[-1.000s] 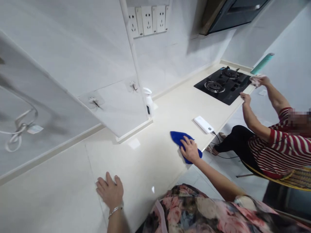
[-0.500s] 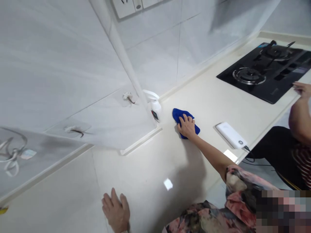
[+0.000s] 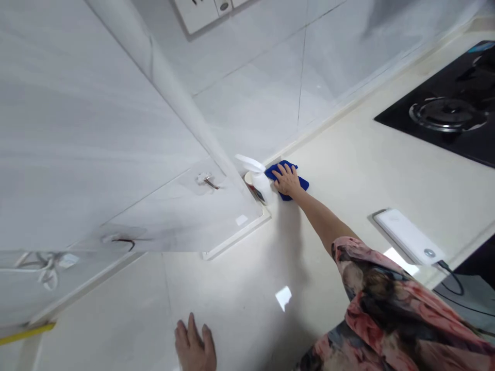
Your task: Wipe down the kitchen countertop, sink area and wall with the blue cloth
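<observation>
The blue cloth [image 3: 304, 184] is pressed beneath the spread fingers of the right hand [image 3: 286, 180], just beside the spray bottle [image 3: 262, 186], seemingly touching the wall [image 3: 266, 98], the left hand [image 3: 196, 346] being laid, fingers parted, well apart.

There are two wall hooks [image 3: 209, 181] [image 3: 126, 241], one cloth [image 3: 303, 183], one spray bottle [image 3: 262, 186], one power bank [image 3: 409, 236] and one cooktop [image 3: 464, 141].

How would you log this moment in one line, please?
right hand: on blue fabric cloth beside white plastic spray bottle | left hand: resting on glossy cream countertop | around: white rectangular device, black glass stove
</observation>
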{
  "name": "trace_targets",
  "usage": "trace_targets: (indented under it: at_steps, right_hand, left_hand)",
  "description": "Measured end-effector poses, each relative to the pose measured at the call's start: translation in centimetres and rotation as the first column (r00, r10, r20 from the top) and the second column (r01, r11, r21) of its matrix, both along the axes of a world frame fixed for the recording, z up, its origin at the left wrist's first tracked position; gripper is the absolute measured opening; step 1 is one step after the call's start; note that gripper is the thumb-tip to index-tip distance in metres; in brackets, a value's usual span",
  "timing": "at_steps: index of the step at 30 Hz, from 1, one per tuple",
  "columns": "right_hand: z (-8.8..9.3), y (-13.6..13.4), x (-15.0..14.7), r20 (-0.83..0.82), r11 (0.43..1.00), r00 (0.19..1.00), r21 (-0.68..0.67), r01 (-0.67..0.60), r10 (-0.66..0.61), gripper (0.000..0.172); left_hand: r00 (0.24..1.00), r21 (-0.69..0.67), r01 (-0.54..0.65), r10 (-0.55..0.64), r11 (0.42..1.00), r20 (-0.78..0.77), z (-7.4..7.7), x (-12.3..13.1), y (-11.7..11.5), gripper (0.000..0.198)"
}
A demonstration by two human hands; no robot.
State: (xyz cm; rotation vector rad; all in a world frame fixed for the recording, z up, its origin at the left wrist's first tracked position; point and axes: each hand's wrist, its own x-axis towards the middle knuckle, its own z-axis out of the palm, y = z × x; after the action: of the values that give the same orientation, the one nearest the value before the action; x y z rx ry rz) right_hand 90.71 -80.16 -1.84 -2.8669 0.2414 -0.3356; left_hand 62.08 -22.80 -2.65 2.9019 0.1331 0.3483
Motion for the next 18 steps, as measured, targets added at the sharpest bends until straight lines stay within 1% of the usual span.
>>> trace_targets:
  at_steps: [3, 6, 12, 15, 18]
  right_hand:
    - [0.1, 0.1, -0.1, -0.054, 1.0, 0.998, 0.021, 0.021, -0.02, 0.058]
    - [0.4, 0.5, -2.8, -0.073, 1.0, 0.997, 0.016, 0.007, -0.006, 0.061]
    - [0.7, 2.7, -12.1, -0.041, 1.0, 0.999, 0.004, -0.019, 0.019, 0.059]
    - [0.8, 4.3, -16.8, -0.031, 1.0, 0.999, 0.017, -0.02, 0.021, 0.058]
    - [0.8, 6.2, -21.3, -0.006, 0.999, 1.0, 0.041, -0.019, 0.019, 0.057]
  left_hand:
    - [1.0, 0.004, -0.006, 0.006, 1.0, 0.001, -0.2, 0.0, 0.2, 0.069]
    - [1.0, 0.009, -0.013, 0.013, 1.0, 0.023, -0.5, 0.2, 0.3, 0.07]
    - [0.997, 0.01, 0.004, -0.005, 1.0, 0.075, -0.9, 1.0, 0.1, 0.069]
    - [0.997, 0.015, -0.01, 0.009, 1.0, 0.08, -0.6, 1.4, -0.2, 0.072]
    - [0.998, 0.034, -0.04, 0.038, 0.999, 0.052, -0.1, 1.9, -0.4, 0.074]
